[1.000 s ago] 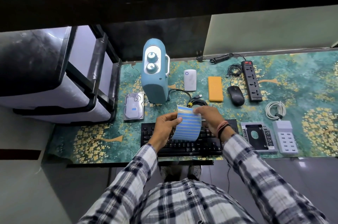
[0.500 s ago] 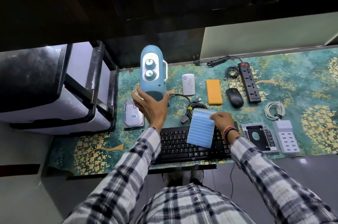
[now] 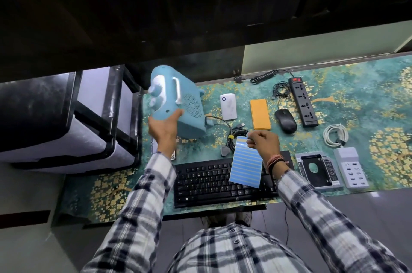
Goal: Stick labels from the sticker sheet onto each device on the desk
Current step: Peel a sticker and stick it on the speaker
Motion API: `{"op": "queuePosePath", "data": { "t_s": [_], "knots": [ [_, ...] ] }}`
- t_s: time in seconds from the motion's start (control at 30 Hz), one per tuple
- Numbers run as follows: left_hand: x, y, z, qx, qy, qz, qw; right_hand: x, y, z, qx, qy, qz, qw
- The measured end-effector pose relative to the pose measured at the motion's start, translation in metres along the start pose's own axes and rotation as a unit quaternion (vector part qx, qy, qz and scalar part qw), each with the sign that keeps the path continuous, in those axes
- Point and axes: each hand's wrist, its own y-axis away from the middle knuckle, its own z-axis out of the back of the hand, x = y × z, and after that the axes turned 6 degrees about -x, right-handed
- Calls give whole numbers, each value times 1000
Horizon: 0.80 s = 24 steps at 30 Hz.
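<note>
- Left hand (image 3: pixel 166 126) grips the lower edge of the blue heater (image 3: pixel 178 103), tipped on the bench (image 3: pixel 356 116) so its grille side faces up.
- Right hand (image 3: pixel 264 142) pinches the sticker sheet (image 3: pixel 246 162) by its top corner; it hangs over the keyboard (image 3: pixel 207 180).
- My call: steady the heater on a flat face first, choose smooth plastic away from grille and knobs, then peel one label.
- Half a second ago the heater stood upright, my left palm just reaching it. The sheet has hardly moved.
</note>
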Motion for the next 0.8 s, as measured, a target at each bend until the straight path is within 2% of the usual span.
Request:
{"op": "queuePosePath", "data": {
  "t_s": [0.07,0.13,0.4,0.57,0.8],
  "knots": [
    [9,-3,24,22,109,74,991,11,2,-6,13,-36,15,999],
    [24,-1,45,46,167,135,975,23,4,-13,24,-63,40,997],
    [76,34,72,73,260,259,927,48,-1,-48,75,-99,119,985],
    [101,42,73,73,291,293,908,37,-4,-65,118,-75,127,982],
    [108,42,75,76,293,299,905,34,-3,-79,137,-91,122,979]
  ]
}}
